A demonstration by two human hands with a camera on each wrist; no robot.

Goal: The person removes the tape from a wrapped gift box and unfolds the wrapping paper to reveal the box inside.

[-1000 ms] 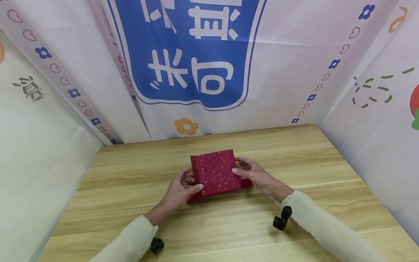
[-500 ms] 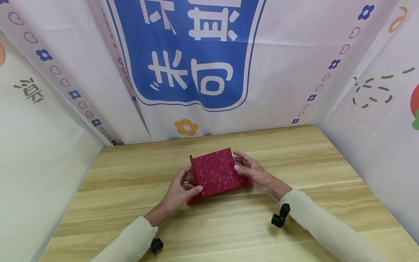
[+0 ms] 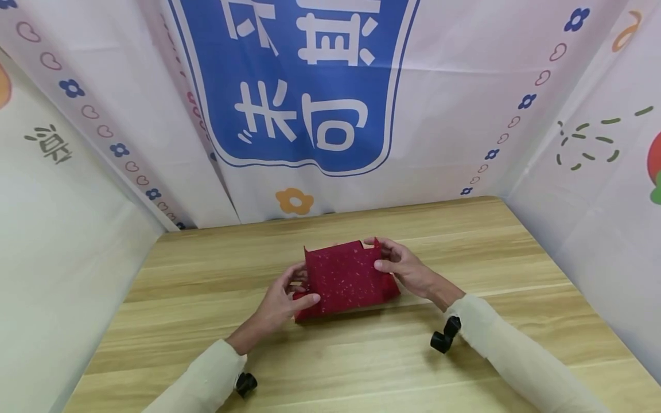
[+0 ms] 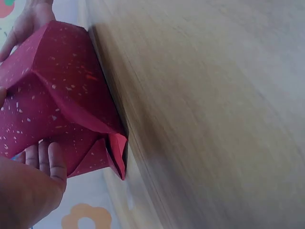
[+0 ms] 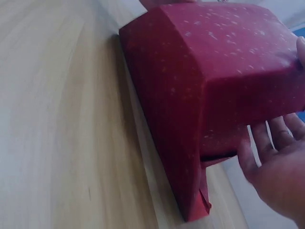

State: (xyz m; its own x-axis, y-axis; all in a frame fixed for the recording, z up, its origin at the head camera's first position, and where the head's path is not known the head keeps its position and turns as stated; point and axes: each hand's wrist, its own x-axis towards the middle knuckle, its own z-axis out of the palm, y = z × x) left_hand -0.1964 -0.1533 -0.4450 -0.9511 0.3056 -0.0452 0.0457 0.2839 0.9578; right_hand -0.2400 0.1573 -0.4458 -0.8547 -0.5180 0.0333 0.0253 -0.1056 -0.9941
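A dark red, gold-flecked folded paper stands up like a shallow box on the wooden table, its flaps raised along the sides. My left hand holds its left side, thumb on the front face and fingers behind the edge. At the upper right corner, my right hand pinches a raised flap between thumb and fingers. In the left wrist view, the paper shows a creased side and a folded corner low on the table. The right wrist view shows an overhanging fold of the paper, with fingers beneath it.
The wooden table runs back to a white printed cloth with a blue panel. More white cloth hangs at both sides. A small black camera mount sits on each wrist.
The raised flap at the paper's right side now stands up in my right hand, which has let its thumb slide slightly right. My left hand has stayed nearly still.
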